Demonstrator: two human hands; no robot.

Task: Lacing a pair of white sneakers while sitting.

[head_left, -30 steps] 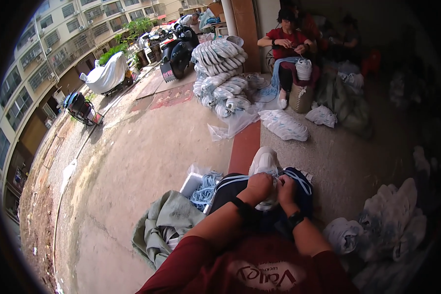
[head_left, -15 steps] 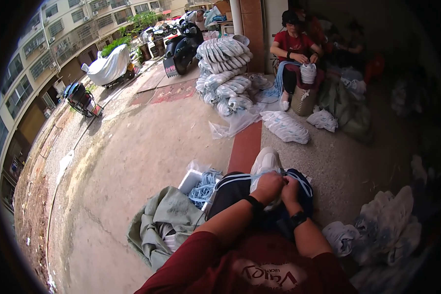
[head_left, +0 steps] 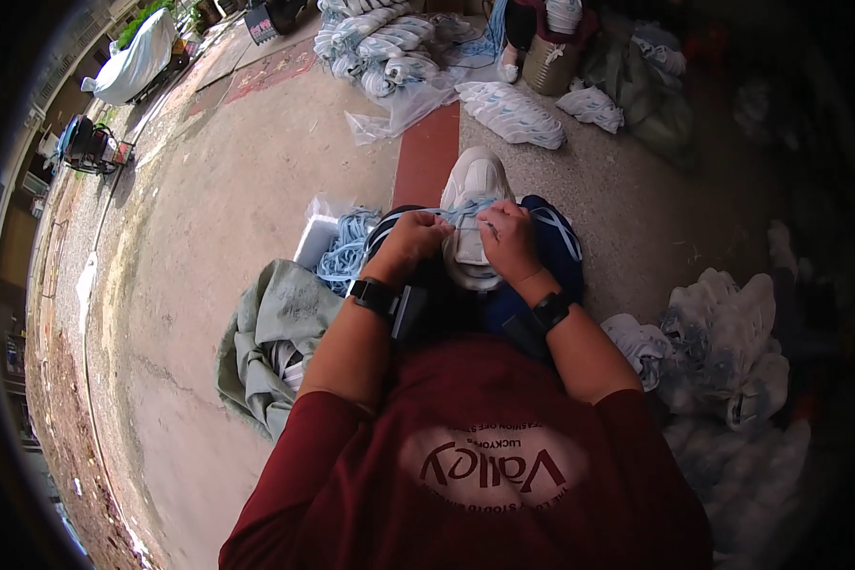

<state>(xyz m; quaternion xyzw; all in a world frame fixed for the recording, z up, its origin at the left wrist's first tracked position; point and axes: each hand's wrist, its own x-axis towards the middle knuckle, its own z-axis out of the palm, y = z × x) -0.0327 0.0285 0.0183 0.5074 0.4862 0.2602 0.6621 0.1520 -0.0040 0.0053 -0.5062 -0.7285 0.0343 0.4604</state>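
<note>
A white sneaker (head_left: 474, 177) rests between my knees, its toe pointing away from me. Light blue shoelace (head_left: 465, 211) runs across its tongue area. On the left side of the shoe my left hand (head_left: 416, 239) is closed, pinching a strand of the lace. My right hand (head_left: 509, 234), at the shoe's right side, has its fingers bent in a pinch on the lace as well. More pale blue lace (head_left: 562, 228) lies over my right knee. Beside my left leg a bundle of loose blue laces (head_left: 348, 249) sits by a white foam box (head_left: 315, 239).
A grey-green cloth sack (head_left: 280, 304) slumps at my left. White shoes (head_left: 722, 332) are heaped at my right. Ahead lie a row of strung shoes (head_left: 511, 114), clear plastic sheeting (head_left: 404, 112) and a larger shoe pile (head_left: 380, 52). Another person sits at the top, partly out of view.
My hands, together over the shoe before, are now apart on either side of it. The view has tilted down, so the shoe's body shows more and the other person's upper body is cut off.
</note>
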